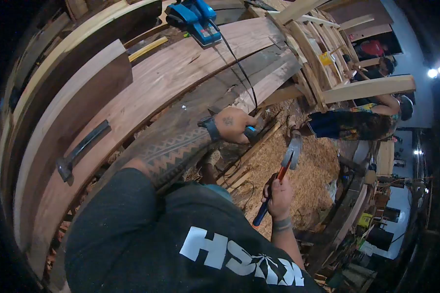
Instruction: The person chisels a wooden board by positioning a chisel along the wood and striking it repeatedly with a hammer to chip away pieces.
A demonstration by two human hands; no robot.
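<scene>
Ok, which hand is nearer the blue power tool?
Left: the left hand is below the blue power tool in the picture; the right hand, gripping a hammer, is farther below.

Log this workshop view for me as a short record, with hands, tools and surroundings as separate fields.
Left hand: closed around a blue-ended tool, type unclear; the hand is palm-down
Right hand: the hand grips a hammer by its red-and-blue handle
On the long plank: dark hammer-shaped tool
Power tool: blue electric planer with black cord
Floor: wood shavings
Background: wooden frame; person in patterned top
</scene>
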